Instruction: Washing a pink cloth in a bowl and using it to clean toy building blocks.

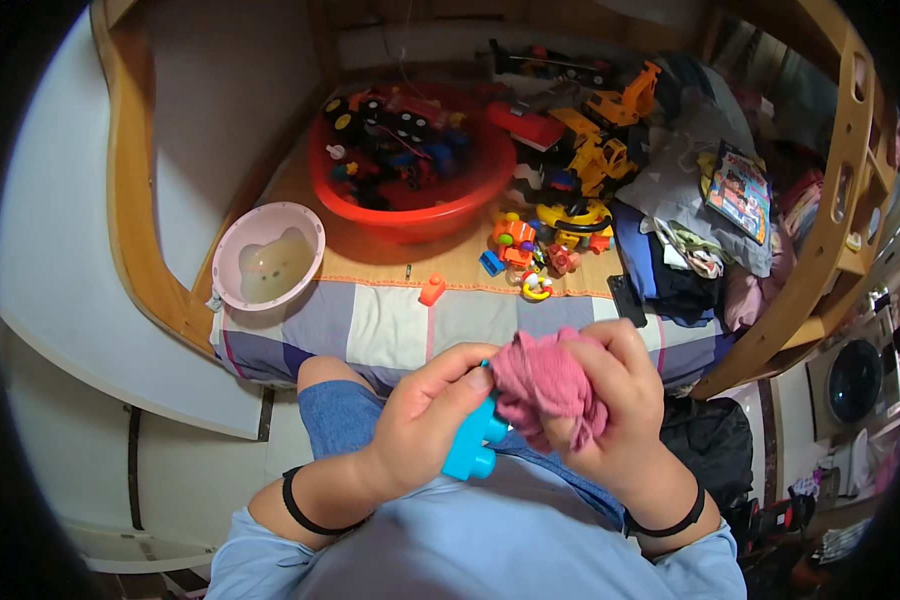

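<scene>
Blue toy block with studs (pixel 462 452) is in the left hand (pixel 420 415), just in front of the chest. Thumb lies along the near face, fingers curl behind; pinch is narrow. Holding it by one end looks deliberate: lower part and studs stay exposed.

Right hand (pixel 622 400) is closed on a wadded pink cloth (pixel 542 378), bunched presumably to make a compact pad. Cloth sits right at the block's upper end; can't tell from here if it's pressing on it.

Pose: elbows bent, forearms angled inward, hands nearly meeting over the lap. Right knuckles up, wrist a bit higher-loaded by the fist; left thumb points up-right.

On the bed: red tub of toys (pixel 410 222), pink basin (pixel 229 268) at its left, likely kept in reach. Orange-red block (pixel 431 290) stands alone near the front edge.
</scene>
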A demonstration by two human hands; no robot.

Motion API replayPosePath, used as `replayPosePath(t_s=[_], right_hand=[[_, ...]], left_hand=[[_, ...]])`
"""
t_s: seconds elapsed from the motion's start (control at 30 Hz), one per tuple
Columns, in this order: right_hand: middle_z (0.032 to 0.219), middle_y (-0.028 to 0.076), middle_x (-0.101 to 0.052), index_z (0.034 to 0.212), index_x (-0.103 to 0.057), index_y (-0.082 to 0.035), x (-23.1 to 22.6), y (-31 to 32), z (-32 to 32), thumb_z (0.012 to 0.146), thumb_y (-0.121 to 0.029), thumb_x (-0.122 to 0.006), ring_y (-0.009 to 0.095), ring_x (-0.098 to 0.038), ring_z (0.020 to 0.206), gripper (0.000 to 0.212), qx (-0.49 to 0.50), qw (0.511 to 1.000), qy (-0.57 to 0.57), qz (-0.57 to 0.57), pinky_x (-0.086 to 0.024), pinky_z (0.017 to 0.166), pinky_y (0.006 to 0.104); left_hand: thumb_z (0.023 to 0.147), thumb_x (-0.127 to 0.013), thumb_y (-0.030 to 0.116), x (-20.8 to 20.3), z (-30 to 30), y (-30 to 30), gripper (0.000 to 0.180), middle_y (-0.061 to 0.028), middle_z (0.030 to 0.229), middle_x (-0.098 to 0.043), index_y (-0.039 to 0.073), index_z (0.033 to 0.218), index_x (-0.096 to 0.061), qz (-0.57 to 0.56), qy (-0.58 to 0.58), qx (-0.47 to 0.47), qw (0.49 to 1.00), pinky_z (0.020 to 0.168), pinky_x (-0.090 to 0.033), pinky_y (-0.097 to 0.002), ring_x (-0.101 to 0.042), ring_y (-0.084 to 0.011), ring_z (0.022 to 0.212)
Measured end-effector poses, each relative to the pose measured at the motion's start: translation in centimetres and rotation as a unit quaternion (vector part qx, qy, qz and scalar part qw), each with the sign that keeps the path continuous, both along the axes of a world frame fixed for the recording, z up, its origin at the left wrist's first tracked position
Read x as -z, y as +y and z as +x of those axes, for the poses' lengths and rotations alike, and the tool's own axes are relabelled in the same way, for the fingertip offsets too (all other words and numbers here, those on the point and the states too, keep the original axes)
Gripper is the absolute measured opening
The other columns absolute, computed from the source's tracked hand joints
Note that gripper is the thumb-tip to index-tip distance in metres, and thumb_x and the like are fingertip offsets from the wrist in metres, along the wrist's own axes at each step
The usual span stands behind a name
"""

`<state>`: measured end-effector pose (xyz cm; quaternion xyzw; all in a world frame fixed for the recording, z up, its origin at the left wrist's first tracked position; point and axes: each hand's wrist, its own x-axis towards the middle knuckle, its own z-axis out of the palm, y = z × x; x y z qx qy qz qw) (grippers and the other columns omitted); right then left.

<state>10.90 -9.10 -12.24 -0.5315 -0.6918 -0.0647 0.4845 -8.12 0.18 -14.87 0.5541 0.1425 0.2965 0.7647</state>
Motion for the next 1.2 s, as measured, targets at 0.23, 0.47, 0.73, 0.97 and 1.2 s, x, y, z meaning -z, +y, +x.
replayPosePath(t_s=[0.23, 0.47, 0.73, 0.97, 1.2], right_hand=[[0.095, 0.016, -0.063, 0.105, -0.072, -0.006, -0.9, -0.6, -0.6, 0.070, -0.027, -0.088, 0.030, -0.066, 0.074, 0.044, -0.036, 0.999, -0.005, -0.001, -0.055, 0.062, 0.0372], [0.103, 0.017, -0.064, 0.118, -0.066, -0.002, 0.3, -1.1, 1.3, 0.072, -0.022, -0.086, 0.031, -0.064, 0.084, 0.054, -0.001, 0.998, 0.038, 0.048, -0.055, 0.070, 0.0403], [0.102, 0.016, -0.064, 0.119, -0.067, -0.004, 4.0, -1.2, -0.3, 0.069, -0.029, -0.087, 0.032, -0.067, 0.085, 0.059, -0.029, 0.996, 0.012, -0.078, -0.056, 0.071, 0.0381], [0.106, 0.019, -0.063, 0.121, -0.070, -0.007, -1.0, -0.6, -0.6, 0.073, -0.030, -0.085, 0.034, -0.065, 0.085, 0.056, -0.004, 0.999, 0.016, 0.049, -0.056, 0.071, 0.0382], [0.104, 0.014, -0.063, 0.118, -0.072, -0.012, -1.0, -0.9, -1.1, 0.066, -0.026, -0.083, 0.031, -0.066, 0.082, 0.054, -0.008, 0.993, -0.077, -0.089, -0.055, 0.066, 0.0390]], left_hand=[[0.113, -0.042, 0.025, -1.2, -0.7, -0.2, 0.039, -0.0074, 0.124, -0.059, 0.000, 0.142, -0.051, 0.152, 0.023, -0.023, 0.988, 0.093, -0.051, -0.0288, -0.059, -0.0117, 0.107], [0.112, -0.044, 0.038, -1.6, -0.8, 0.7, 0.056, -0.0028, 0.113, -0.058, 0.002, 0.155, -0.040, -0.088, 0.023, 0.080, 0.993, 0.060, -0.053, -0.0238, -0.059, -0.0075, 0.082], [0.110, -0.040, 0.049, -2.8, -1.1, 1.7, 0.074, -0.0133, 0.080, -0.061, -0.012, 0.152, -0.034, -0.016, -0.016, -0.011, 1.000, 0.062, -0.046, -0.0273, -0.057, -0.0174, 0.069], [0.112, -0.044, 0.038, -2.0, -0.6, 1.5, 0.064, -0.0020, 0.121, -0.062, -0.004, 0.158, -0.031, -0.045, 0.026, 0.030, 0.998, 0.085, -0.052, -0.0224, -0.061, -0.0081, 0.100], [0.112, -0.046, 0.032, -0.5, -1.3, 1.2, 0.058, -0.0092, 0.124, -0.065, -0.005, 0.155, -0.038, 0.075, 0.046, -0.021, 0.996, 0.098, -0.051, -0.0308, -0.065, -0.0143, 0.108]])
